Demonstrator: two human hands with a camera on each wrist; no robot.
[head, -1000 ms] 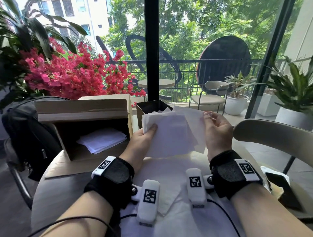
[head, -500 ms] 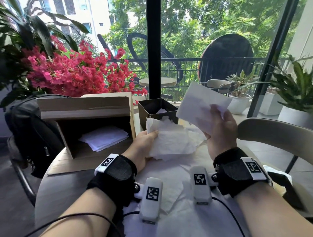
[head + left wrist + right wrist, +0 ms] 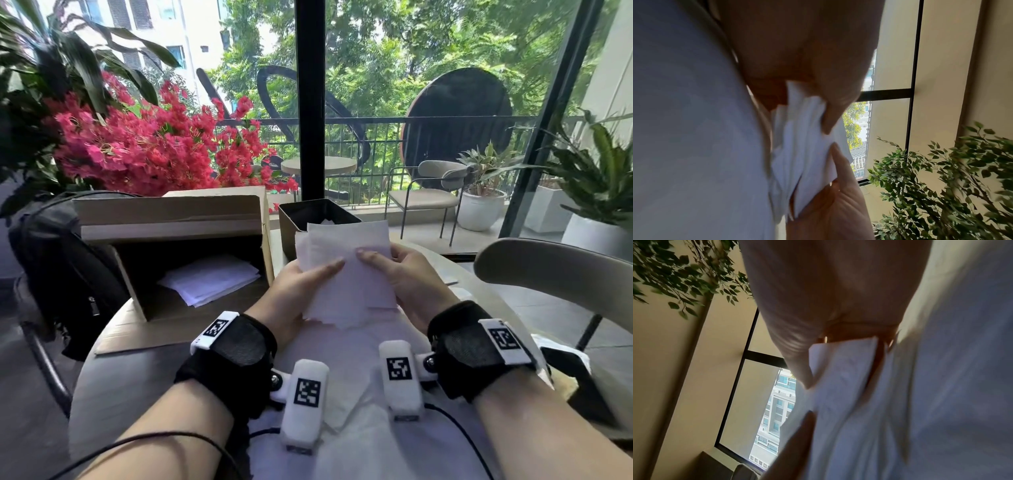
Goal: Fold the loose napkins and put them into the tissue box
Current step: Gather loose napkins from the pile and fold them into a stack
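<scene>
Both of your hands hold a small stack of white napkins (image 3: 346,274) up in front of you, above the desk (image 3: 130,383). Your left hand (image 3: 298,291) grasps the stack's left edge, thumb laid across the front. Your right hand (image 3: 407,274) grasps the right edge the same way. The left wrist view shows several layers fanned between thumb and fingers; the exact count cannot be told, though it looks like more than three.

The napkins are thin, soft and very light. They will likely flop, slide over one another and crease easily, so pinch near the edges or corners and keep the layers squared.

One dark, open-topped tissue box (image 3: 315,219) stands just behind the stack, with a little white paper showing inside. One cardboard box (image 3: 171,222) lies on its side to your left, holding one pile of flat white sheets (image 3: 209,279). More loose white paper (image 3: 346,377) lies spread on the desk under your wrists; how many pieces cannot be told.
</scene>
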